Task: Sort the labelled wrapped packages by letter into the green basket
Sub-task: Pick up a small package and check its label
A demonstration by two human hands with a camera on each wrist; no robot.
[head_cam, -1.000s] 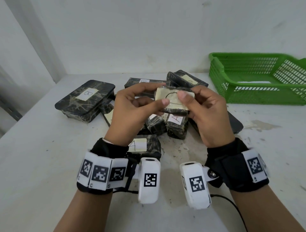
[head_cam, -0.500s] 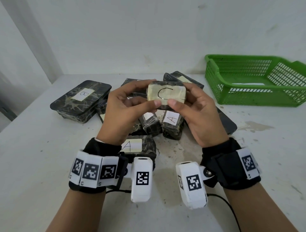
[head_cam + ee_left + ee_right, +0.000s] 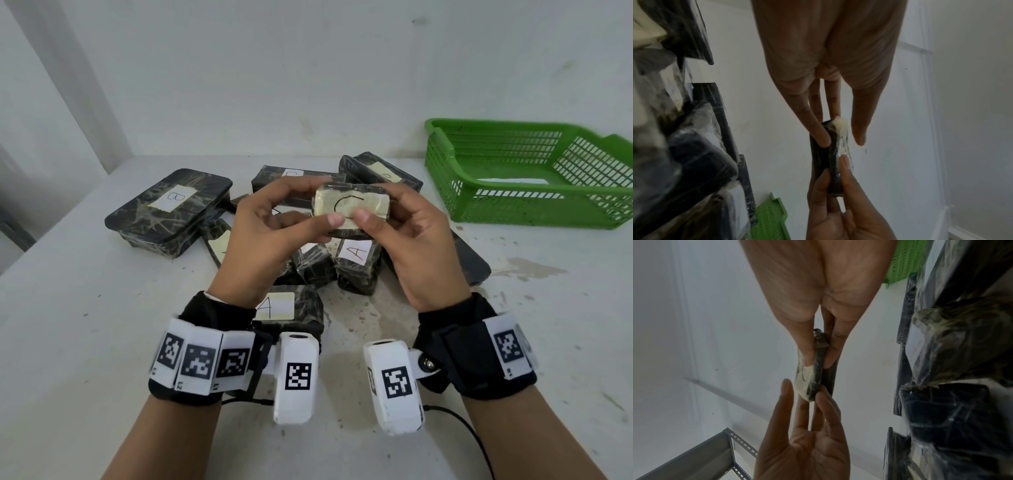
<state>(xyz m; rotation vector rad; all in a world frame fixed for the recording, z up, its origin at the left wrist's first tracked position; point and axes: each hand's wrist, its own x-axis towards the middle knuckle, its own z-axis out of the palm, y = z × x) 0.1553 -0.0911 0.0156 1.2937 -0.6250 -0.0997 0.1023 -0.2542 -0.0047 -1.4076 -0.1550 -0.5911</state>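
Package C (image 3: 352,209) now faces you — label turned up and readable.
Your left hand (image 3: 274,236) and right hand (image 3: 416,240) both pinch it above the worktop pile; green basket (image 3: 534,212) — still without it — waits well apart.

Glossy crinkled plastic film wraps the dark packages (image 3: 356,263) with matt paper labels; the green basket (image 3: 534,209) is perforated plastic.

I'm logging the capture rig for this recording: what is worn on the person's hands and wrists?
Both hands are bare: left hand, right hand. Each wrist has a black wristband carrying white tags printed with black square codes. A white camera block with its own code sits inside each wrist, trailing a thin black cable.
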